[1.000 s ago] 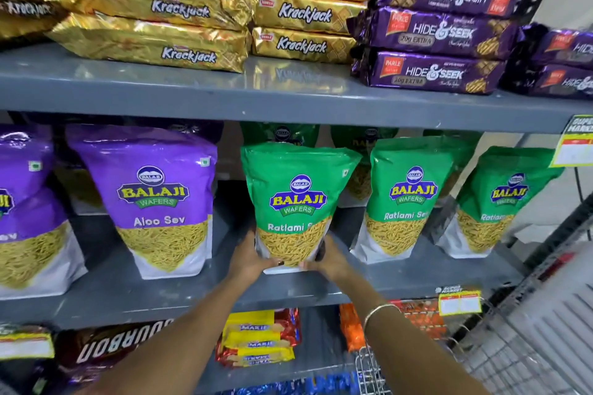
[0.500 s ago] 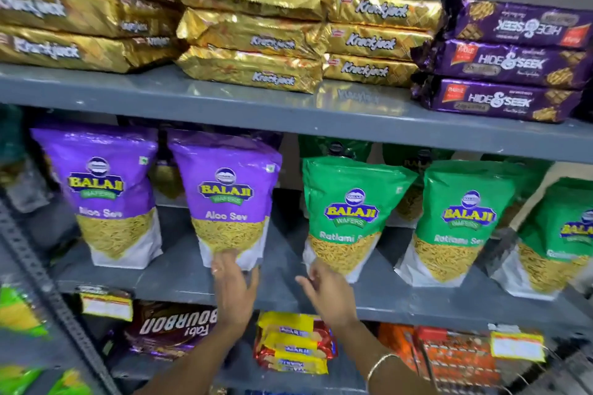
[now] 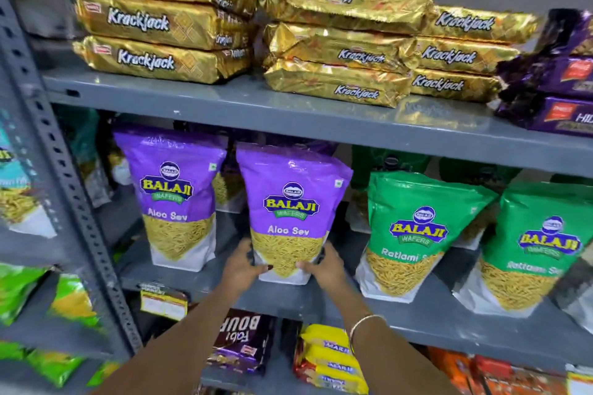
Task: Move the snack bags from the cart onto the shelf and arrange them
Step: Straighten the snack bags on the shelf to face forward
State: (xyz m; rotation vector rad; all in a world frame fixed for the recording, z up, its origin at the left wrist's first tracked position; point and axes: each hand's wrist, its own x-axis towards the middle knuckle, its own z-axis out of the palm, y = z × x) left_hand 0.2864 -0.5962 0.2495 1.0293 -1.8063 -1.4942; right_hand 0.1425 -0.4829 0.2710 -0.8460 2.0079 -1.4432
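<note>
1. Both hands hold the lower corners of the purple Aloo Sev bag [image 3: 290,212]. The left hand [image 3: 241,266] closes around its left bottom corner and the right hand [image 3: 324,266] around its right bottom corner, with the thumbs on the front.
2. The bag stands upright on the middle shelf [image 3: 417,314], near the front edge. It is between a second Aloo Sev bag [image 3: 173,196] on its left and the green Ratlami Sev bag [image 3: 414,231] on its right, with a gap on each side.
3. I think the person is straightening this bag in the row.
4. What could go wrong: the bag is tall and soft and is held only at the bottom, so a quick push may tip the top backward or forward.
5. If it slides sideways too far, it may knock its purple neighbour over.
6. If it is pulled forward, its base may pass the shelf edge and the bag may fall.
7. Half a second ago both hands were open and empty, below the shelf edge between the purple and green bags. Now they are closed on the purple bag. One second ago they held a green bag. The view has also turned more to the left.
</note>
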